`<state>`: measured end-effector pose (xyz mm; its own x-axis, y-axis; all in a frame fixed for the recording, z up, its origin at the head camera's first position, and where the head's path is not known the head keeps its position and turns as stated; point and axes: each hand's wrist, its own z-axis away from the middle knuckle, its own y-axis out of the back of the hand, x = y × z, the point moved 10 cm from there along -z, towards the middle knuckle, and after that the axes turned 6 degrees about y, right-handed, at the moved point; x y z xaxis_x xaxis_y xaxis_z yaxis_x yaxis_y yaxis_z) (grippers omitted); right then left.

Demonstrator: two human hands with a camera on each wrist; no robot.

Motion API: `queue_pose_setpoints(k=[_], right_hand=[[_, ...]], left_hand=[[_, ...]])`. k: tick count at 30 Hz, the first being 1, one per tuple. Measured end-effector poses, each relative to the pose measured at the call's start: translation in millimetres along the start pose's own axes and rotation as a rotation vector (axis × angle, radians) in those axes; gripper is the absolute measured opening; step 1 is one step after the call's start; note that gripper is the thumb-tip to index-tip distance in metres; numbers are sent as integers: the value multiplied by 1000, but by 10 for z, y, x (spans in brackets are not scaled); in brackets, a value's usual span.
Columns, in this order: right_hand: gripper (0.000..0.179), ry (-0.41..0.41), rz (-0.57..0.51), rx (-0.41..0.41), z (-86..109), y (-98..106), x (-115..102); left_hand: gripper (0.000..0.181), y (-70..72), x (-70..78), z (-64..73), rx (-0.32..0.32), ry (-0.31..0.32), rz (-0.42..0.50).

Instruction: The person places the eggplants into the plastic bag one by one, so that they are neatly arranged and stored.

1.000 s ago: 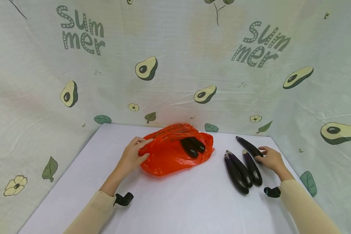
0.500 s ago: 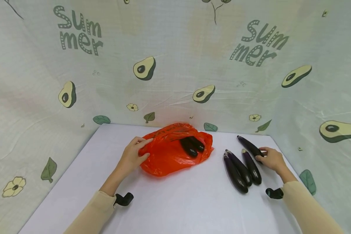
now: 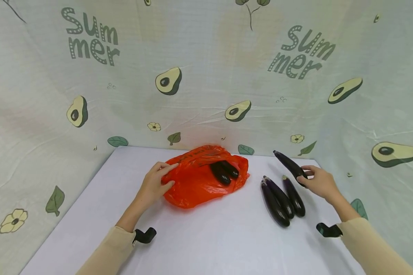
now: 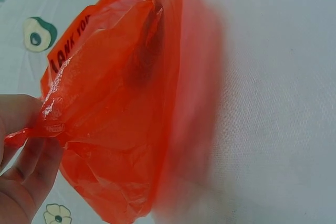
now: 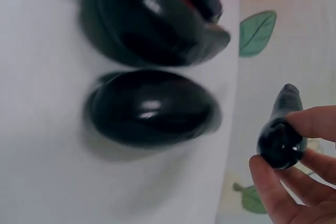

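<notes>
My left hand [image 3: 155, 181] pinches the edge of an orange-red plastic bag [image 3: 189, 189]; in the left wrist view a bunched bit of the bag [image 4: 105, 108] pokes out between thumb and fingers. Two dark eggplants [image 3: 223, 172] lie in the bag's open mouth. At the right, my right hand [image 3: 318, 181] grips another eggplant [image 3: 289, 162] near its rounded end, its stem end pointing up and away to the left. The right wrist view looks onto that rounded end [image 5: 281, 145], with thumb and fingers around it and the eggplant raised off the table.
Three more eggplants [image 3: 278, 202] lie side by side on the white table [image 3: 213, 240], left of and nearer than my right hand. Behind the table hangs a pale cloth [image 3: 199, 49] printed with avocados and leaves. Each wrist wears a small black camera mount [image 3: 145, 235].
My right hand has lifted its eggplant off the table and tilted the stem end up. My left hand keeps its hold on the bag. The head view has shifted slightly.
</notes>
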<state>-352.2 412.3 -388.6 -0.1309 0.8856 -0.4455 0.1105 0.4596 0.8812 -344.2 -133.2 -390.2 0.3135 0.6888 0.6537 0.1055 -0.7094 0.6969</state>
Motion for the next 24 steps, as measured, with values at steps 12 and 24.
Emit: queue_pose_setpoints(k=[12,24], right_hand=[[60,76,-49,-17,250,73,-595],[53,142,-66,-27,383,-12,-933]], left_hand=[[65,-35,22,3,-4,-7,-8],[66,-35,87,26,25,-45,-18]])
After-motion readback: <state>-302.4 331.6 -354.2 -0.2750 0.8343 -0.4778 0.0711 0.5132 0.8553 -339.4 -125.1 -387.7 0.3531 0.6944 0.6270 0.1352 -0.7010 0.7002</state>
